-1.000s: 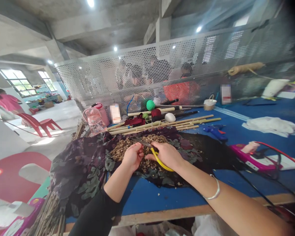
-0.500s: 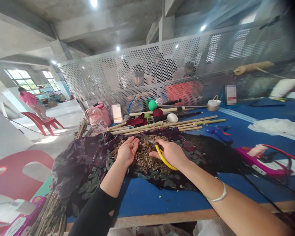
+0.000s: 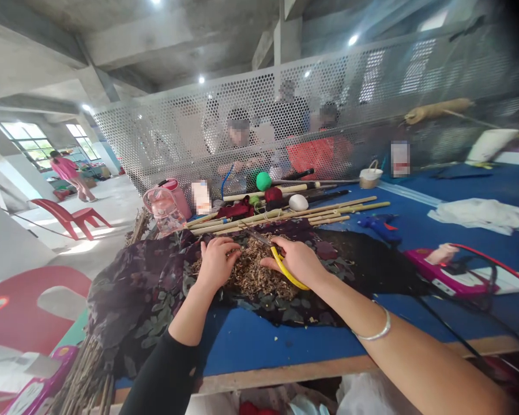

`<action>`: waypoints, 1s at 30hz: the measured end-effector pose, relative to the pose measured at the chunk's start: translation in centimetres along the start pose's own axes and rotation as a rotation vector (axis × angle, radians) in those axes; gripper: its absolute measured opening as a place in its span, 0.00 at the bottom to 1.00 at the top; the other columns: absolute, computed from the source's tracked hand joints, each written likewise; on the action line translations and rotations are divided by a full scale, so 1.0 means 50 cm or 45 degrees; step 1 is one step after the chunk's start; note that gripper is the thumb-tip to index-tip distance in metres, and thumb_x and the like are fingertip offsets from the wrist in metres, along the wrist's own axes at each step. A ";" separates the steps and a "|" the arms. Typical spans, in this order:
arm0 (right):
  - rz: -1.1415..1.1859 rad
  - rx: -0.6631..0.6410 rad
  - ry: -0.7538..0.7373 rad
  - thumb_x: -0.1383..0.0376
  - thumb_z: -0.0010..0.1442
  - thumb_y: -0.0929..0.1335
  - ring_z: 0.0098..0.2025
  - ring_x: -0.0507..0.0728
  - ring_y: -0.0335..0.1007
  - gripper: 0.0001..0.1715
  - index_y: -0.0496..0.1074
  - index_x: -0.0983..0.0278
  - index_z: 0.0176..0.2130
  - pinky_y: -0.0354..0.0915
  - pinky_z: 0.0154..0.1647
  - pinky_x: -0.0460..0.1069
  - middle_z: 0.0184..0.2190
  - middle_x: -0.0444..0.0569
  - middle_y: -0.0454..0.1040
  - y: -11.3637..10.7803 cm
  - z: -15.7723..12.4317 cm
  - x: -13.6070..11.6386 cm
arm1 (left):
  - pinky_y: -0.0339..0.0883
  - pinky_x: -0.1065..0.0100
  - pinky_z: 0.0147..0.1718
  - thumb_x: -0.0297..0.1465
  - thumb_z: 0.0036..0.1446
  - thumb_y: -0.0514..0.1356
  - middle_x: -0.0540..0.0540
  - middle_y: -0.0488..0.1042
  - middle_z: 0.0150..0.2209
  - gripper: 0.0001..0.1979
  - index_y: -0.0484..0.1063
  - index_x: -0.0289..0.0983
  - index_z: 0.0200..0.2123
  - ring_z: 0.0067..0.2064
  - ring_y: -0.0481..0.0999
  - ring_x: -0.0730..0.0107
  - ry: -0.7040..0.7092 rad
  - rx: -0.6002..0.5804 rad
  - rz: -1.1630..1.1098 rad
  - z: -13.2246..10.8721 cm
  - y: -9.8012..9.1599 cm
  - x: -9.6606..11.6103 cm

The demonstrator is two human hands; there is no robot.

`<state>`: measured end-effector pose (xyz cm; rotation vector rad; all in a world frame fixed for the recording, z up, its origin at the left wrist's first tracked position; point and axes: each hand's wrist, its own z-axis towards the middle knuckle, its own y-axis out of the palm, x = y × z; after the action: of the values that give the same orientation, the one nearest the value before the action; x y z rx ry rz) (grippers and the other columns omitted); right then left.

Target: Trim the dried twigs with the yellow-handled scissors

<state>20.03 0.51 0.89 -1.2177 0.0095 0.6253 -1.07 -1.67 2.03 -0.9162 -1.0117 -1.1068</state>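
My right hand (image 3: 297, 259) is closed round the yellow handle of scissors (image 3: 284, 270). Their dark blades point to the upper left, over a pile of dried, brown, crumbled plant pieces (image 3: 263, 276). At the left edge of this pile is my left hand (image 3: 217, 260), back up, with its fingers curled inward; anything between the fingertips is too small to make out. Under the pile lies a dark, sheer cloth (image 3: 142, 288) with a leaf and flower pattern, spread over the blue table (image 3: 242, 346).
Bamboo sticks (image 3: 285, 214), a green ball (image 3: 263, 181) and a white egg-shaped piece (image 3: 298, 202) lie behind the cloth. To the right are a blue glue gun (image 3: 380, 227) and a magenta power strip (image 3: 445, 276). People sit behind a perforated metal screen (image 3: 168, 138).
My left hand has turned from palm up with fingers stretched to back up with fingers curled, at the pile's left side. My right hand keeps the scissors in nearly the same place.
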 end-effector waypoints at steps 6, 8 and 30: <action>0.065 0.036 0.020 0.45 0.53 0.62 0.26 0.56 0.71 0.30 0.67 0.60 0.47 0.54 0.24 0.46 0.22 0.46 0.74 -0.002 0.008 0.012 | 0.61 0.72 0.32 0.25 0.39 0.67 0.47 0.71 0.23 0.06 0.77 0.42 0.23 0.28 0.69 0.68 0.152 -0.636 0.261 -0.046 0.039 0.021; 0.079 0.046 0.018 0.45 0.53 0.61 0.26 0.56 0.70 0.31 0.67 0.61 0.48 0.53 0.23 0.46 0.21 0.46 0.73 -0.001 0.009 0.013 | 0.60 0.73 0.32 0.26 0.41 0.66 0.47 0.72 0.23 0.04 0.78 0.42 0.23 0.28 0.70 0.69 0.179 -0.799 0.308 -0.059 0.054 0.022; 0.131 0.070 0.008 0.46 0.52 0.63 0.25 0.55 0.68 0.29 0.67 0.61 0.46 0.53 0.25 0.45 0.21 0.44 0.71 0.002 0.009 0.013 | 0.60 0.74 0.30 0.41 0.51 0.59 0.48 0.74 0.29 0.15 0.76 0.37 0.35 0.30 0.70 0.73 0.419 -1.136 0.770 -0.096 0.092 0.032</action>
<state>20.36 1.19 0.74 -1.1716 0.0946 0.7062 4.47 -5.69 1.82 -1.5457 0.1050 -1.1160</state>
